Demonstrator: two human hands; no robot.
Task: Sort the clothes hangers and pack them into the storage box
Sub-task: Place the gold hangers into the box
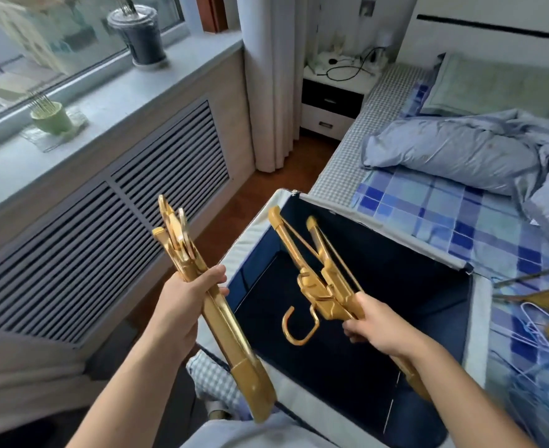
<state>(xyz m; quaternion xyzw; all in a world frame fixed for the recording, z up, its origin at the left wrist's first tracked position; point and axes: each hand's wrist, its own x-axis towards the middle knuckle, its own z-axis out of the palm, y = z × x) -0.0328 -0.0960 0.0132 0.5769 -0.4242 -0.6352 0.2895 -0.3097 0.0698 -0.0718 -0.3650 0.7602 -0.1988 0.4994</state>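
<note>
Our right hand [381, 331] grips gold hangers [323, 286] over the box [475, 305], long axis pointing away. Our left hand [187, 295], beside the box, clutches a second bundle [224, 318].

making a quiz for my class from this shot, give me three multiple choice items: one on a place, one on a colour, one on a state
1. Where is the open fabric storage box?
A. on the windowsill
B. beside the bed
C. on the nightstand

2. What colour are the plastic clothes hangers in both hands?
A. gold
B. white
C. black

3. What is the right hand doing?
A. resting open
B. pressing the lid
C. gripping hangers

Answers:
1 B, the box's rim stands against the blue checked bed.
2 A, the bundle in the left hand and the right hand's gold hangers are both gold.
3 C, its fingers curl round the hangers above the box.
</note>
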